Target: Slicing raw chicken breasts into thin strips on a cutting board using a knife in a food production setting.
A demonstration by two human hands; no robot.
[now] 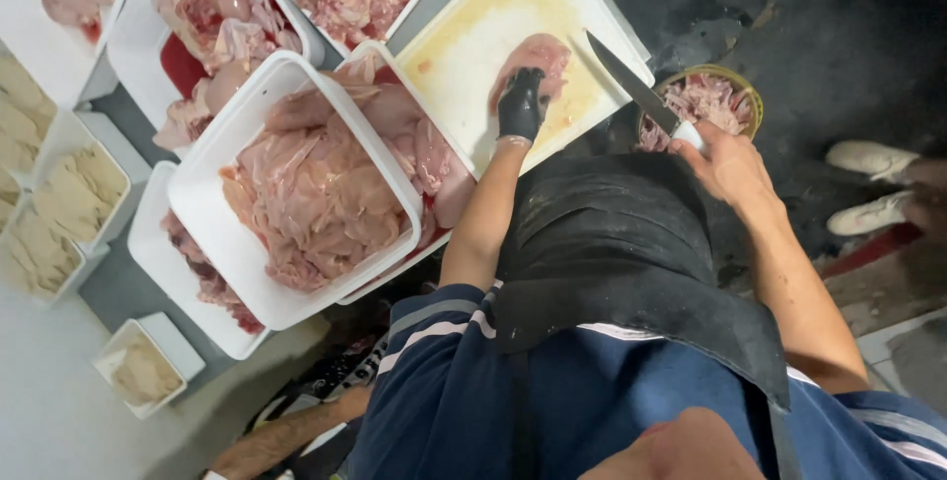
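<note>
Gloved left hand (pixel 521 105) presses slick chicken fillet (pixel 538 58); right hand (pixel 725 162), grip seemingly closed, holds steel knife (pixel 631 83).

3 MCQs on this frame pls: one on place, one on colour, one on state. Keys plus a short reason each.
1. Where does the piece of raw chicken under the left hand lie?
A. on the cutting board
B. in the round bowl
C. on the floor

2. What colour is the glove on the left hand?
A. white
B. blue
C. black

3. What is the right hand doing?
A. resting open on the table
B. gripping a knife
C. lifting a tray

Key:
1 A: the chicken piece rests on the pale cutting board.
2 C: the left hand wears a black glove.
3 B: the right hand, bare, is closed on the handle of the knife, blade out over the board's edge.
</note>
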